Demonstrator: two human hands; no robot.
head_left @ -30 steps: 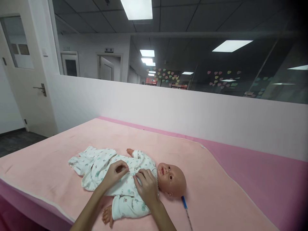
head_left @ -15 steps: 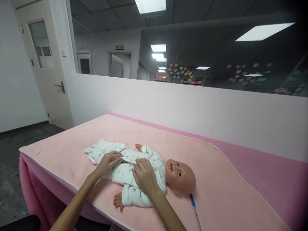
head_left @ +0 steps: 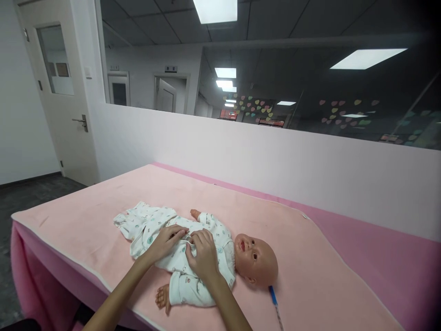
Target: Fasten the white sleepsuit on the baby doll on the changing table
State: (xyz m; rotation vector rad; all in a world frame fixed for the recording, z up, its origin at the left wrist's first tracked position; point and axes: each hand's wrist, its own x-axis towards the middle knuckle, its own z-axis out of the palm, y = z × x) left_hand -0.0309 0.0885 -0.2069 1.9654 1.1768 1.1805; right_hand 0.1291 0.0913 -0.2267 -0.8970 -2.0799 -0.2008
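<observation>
A baby doll [head_left: 257,261] lies on its back on a pink towel [head_left: 310,280], head to the right. It wears a white printed sleepsuit [head_left: 151,225]. My left hand [head_left: 167,239] rests on the doll's belly with fingertips pinching the suit's front edge. My right hand [head_left: 203,255] lies on the chest beside it, thumb and fingers pinching the same fabric seam. The two hands almost touch. The doll's bare hands stick out of the sleeves at the near and far sides.
A blue-tipped thermometer-like stick [head_left: 274,301] lies on the towel just below the doll's head. The table edge [head_left: 62,257] drops off at the left. A white half wall [head_left: 275,161] with glass above runs behind; a door [head_left: 58,92] stands at the left.
My hands have drawn closer together on the doll's front, now pinching the suit at one spot. The camera view shifted slightly; the doll stays in place.
</observation>
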